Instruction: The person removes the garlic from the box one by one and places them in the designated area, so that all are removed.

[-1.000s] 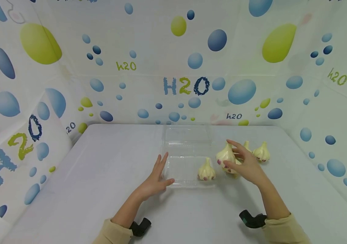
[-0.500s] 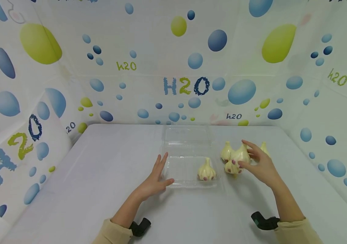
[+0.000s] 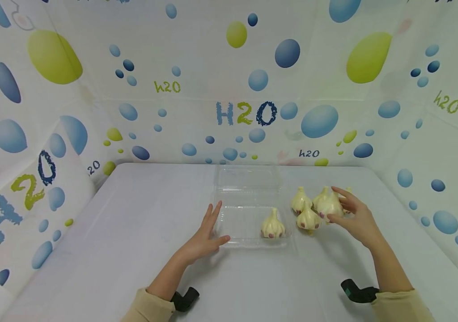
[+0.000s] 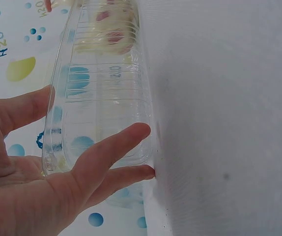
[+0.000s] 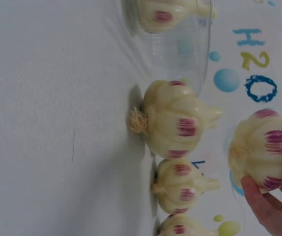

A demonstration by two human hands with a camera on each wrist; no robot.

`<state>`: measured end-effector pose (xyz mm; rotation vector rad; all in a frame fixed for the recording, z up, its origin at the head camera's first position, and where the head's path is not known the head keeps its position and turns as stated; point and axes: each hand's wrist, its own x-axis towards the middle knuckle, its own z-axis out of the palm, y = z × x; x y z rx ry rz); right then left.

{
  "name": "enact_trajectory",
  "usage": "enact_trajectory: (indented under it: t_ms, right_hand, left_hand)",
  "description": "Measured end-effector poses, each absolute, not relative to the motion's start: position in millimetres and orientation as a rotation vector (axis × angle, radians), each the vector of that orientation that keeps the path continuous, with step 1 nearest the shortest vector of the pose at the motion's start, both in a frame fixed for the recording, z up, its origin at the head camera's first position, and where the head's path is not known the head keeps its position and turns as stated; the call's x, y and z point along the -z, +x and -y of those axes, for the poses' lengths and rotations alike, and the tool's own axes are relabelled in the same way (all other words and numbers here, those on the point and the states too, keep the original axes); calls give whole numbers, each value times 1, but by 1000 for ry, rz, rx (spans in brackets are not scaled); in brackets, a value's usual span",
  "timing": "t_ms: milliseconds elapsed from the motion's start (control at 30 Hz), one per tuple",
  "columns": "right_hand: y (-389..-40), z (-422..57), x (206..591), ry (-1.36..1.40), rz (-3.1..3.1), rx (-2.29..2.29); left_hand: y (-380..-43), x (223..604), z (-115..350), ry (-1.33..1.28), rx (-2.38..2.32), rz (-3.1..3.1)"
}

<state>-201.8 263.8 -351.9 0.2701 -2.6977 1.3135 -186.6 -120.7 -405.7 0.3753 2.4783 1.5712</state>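
Observation:
My right hand (image 3: 359,223) pinches a cream garlic bulb (image 3: 329,206) with purple streaks between thumb and fingers. The right wrist view has this held garlic bulb (image 5: 265,147) apart from the others and off the table. My left hand (image 3: 201,243), fingers spread and straight, touches the left side of a clear plastic container (image 3: 237,243). In the left wrist view the container (image 4: 109,110) lies between thumb and fingers, which do not curl round it. One garlic bulb (image 3: 273,226) sits upright in the container's right part.
Right of the container stand several more bulbs, among them a front garlic bulb (image 3: 308,220) and a back-left garlic bulb (image 3: 300,200). Another bulb (image 3: 348,191) is mostly hidden behind my right hand. The container's clear lid (image 3: 247,177) lies folded back towards the patterned wall.
My right hand has carried the garlic bulb to the right, away from the container, uncovering the bulbs it passed in front of. The left hand has not moved.

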Motion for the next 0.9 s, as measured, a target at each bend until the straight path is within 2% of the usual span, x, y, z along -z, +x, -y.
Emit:
enact_trajectory:
  t_ms: [500,900]
  right_hand:
    - [-212,-278,364,208,2768,-1355]
    - [-222,-283,378,215,2811,-1345]
  left_hand:
    - [-180,394,117,374,-1581,-2487]
    - [-186,404,119,368,-1564,-2480]
